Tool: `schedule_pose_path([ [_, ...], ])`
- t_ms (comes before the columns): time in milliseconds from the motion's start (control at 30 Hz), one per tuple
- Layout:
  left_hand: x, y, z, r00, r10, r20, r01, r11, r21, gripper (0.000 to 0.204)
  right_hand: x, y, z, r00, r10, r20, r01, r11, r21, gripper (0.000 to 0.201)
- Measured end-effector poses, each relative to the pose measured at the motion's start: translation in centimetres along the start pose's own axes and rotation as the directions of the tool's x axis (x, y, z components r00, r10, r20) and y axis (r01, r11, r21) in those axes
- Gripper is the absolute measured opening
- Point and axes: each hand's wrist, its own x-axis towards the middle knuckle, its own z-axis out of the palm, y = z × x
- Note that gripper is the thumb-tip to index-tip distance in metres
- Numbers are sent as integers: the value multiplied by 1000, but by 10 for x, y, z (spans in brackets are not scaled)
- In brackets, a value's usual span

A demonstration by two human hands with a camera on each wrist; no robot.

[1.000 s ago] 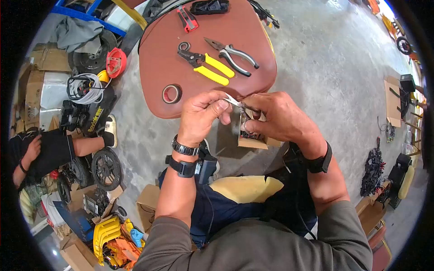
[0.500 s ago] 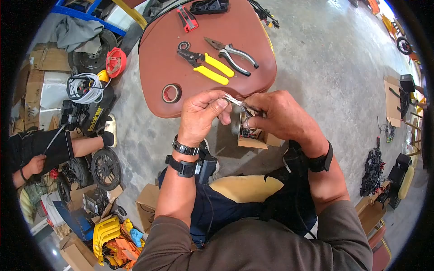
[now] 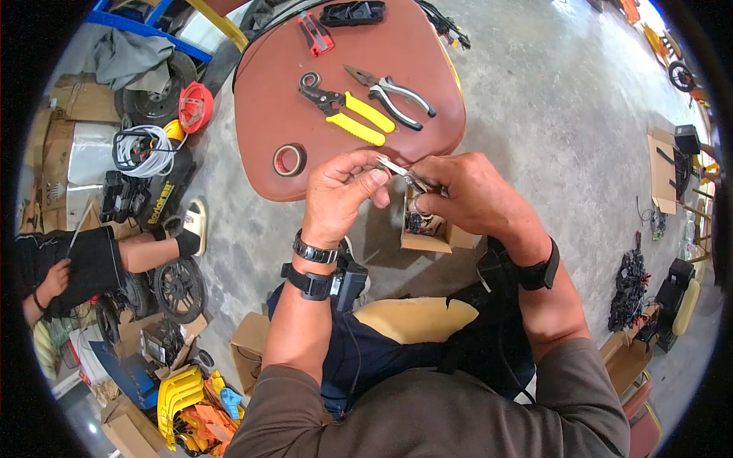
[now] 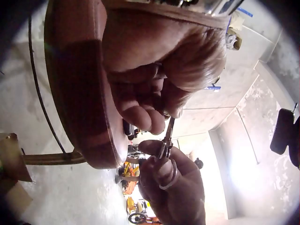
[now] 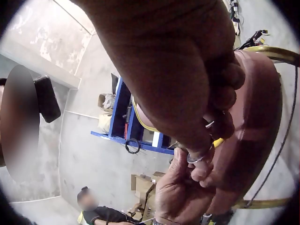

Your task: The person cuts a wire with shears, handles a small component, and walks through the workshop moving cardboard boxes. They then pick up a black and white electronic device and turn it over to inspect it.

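Over the near edge of the round brown seat (image 3: pixel 259 172), my right hand (image 3: pixel 477 195) holds small metal scissors (image 3: pixel 393 166). My right thumb goes through a finger loop, seen in the left wrist view with the scissors (image 4: pixel 168 136) pointing at my left fingertips. My left hand (image 3: pixel 340 191) has its fingers curled, thumb and index finger pinched at the blade tips. Whatever small thing they pinch is mostly hidden, and I cannot tell its kind. In the right wrist view my left hand (image 5: pixel 185 197) lies just past my right hand (image 5: pixel 178 79).
On the seat lie a tape roll (image 3: pixel 289 159), yellow-handled wire strippers (image 3: pixel 359 122), pliers (image 3: pixel 393 95) and a red cutter (image 3: pixel 316 34). Below my right hand stands an open cardboard box (image 3: pixel 426 241). A seated person (image 3: pixel 69 259) holds a thin rod at the left.
My hands stay almost in place; the scissors have shifted and turned slightly at my left fingertips. The person at the left has lifted a thin rod and moved a foot to the right.
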Motion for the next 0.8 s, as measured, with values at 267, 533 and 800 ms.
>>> schedule_pose_path([
  [267, -1, -1, -4, 1000, -16, -3, 16, 999, -48, 15, 1, 1, 6, 998, -35, -45, 36, 999, 17, 21],
  [533, -1, 0, -4, 1000, -21, 1, 21, 999, -26, 13, 1, 0, 6, 1000, -16, -26, 16, 1000, 12, 22],
  [800, -2, 0, -3, 1000, -22, 10, 22, 1000, -10, 13, 0, 0, 3, 999, -44, -29, 44, 999, 22, 23],
])
